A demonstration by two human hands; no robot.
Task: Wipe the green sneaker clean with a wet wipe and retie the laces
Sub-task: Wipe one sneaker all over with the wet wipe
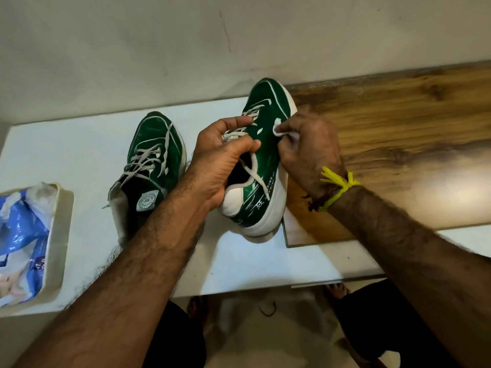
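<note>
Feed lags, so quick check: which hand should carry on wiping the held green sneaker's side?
Right. The right hand already pinches the white wet wipe against the green-and-white sneaker. The left hand grips its collar and grey laces, steadying it.

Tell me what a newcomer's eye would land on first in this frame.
The green sneaker at centre, tilted up off the white table, gripped at its collar by the left hand while the right hand presses a wet wipe to its side. Its twin sneaker lies left, laces loose.
</note>
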